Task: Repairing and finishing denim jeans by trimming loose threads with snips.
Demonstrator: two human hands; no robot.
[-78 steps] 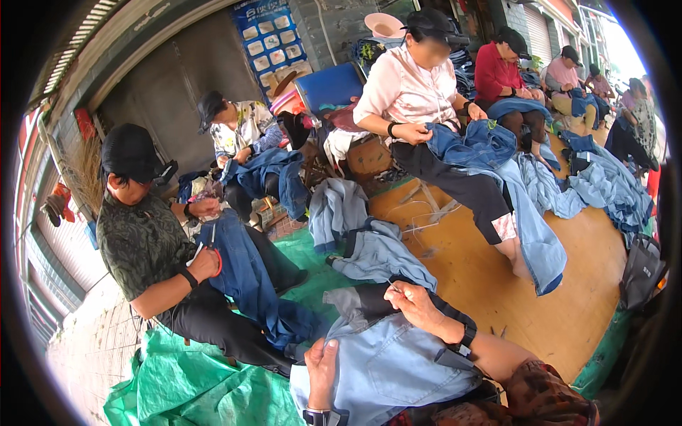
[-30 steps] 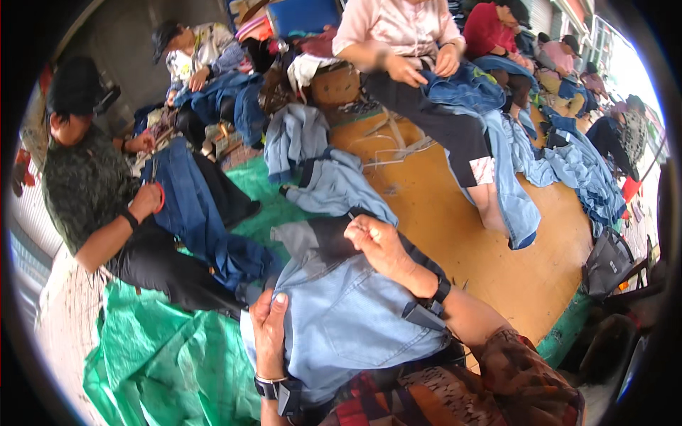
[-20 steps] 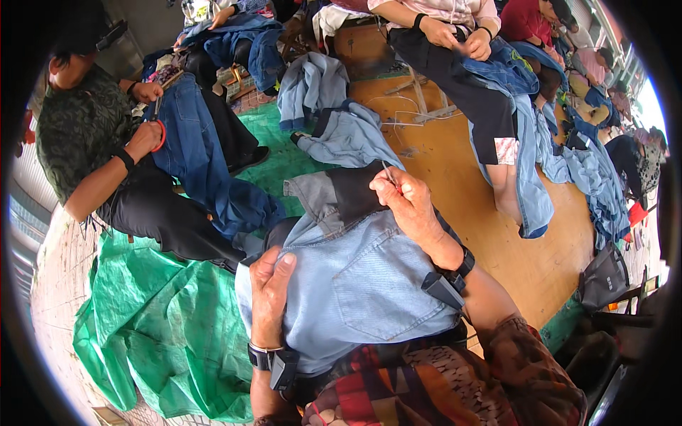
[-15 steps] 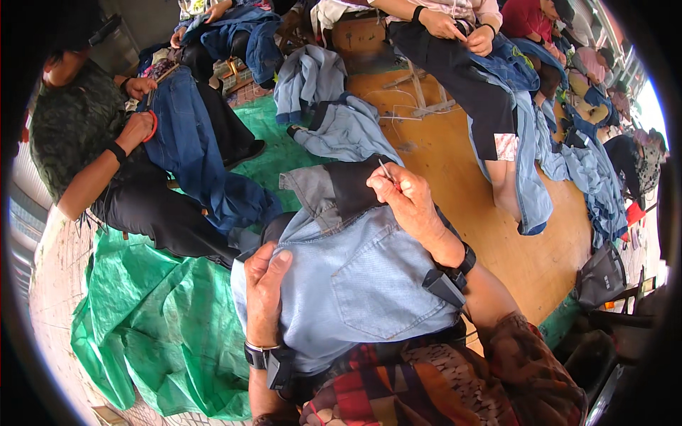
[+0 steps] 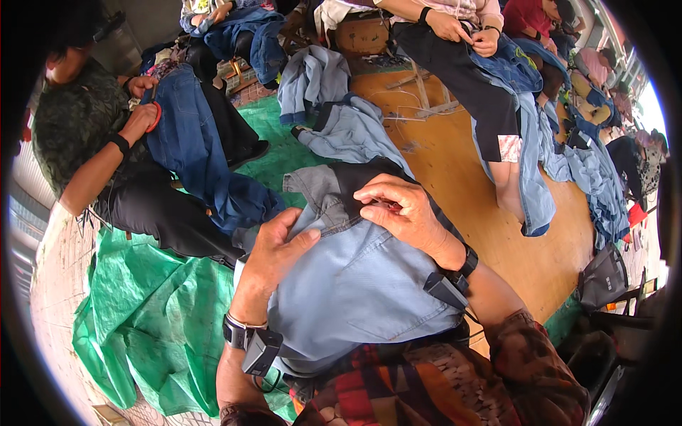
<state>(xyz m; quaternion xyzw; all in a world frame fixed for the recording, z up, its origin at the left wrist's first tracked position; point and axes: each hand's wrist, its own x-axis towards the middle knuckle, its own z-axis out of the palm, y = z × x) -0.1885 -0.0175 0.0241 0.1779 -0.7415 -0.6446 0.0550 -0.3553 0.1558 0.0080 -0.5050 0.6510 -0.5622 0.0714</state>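
Observation:
Across my lap lies a light blue denim garment (image 5: 355,284) with a patch pocket, a grey inner flap and a dark section at its far end. My left hand (image 5: 273,248) is at its left seam, thumb and fingers apart. Over the dark section my right hand (image 5: 408,216) has its fingers curled around a small tool with a red part (image 5: 389,206). Most of that tool is hidden in the palm, so its exact kind does not show. Both wrists carry dark bands with small box-like devices.
On my left a person works on dark blue jeans (image 5: 192,135) with red-handled scissors (image 5: 154,117). Pale denim pieces (image 5: 348,131) lie ahead, over a green sheet (image 5: 156,319) and a tan board (image 5: 526,263). Other seated people handle denim ahead and to the right. A grey bag (image 5: 602,273) stands at right.
My left hand has moved up and right along the garment, its thumb now spread. My right hand has turned and lowered slightly; the tool's pointed metal tip no longer shows.

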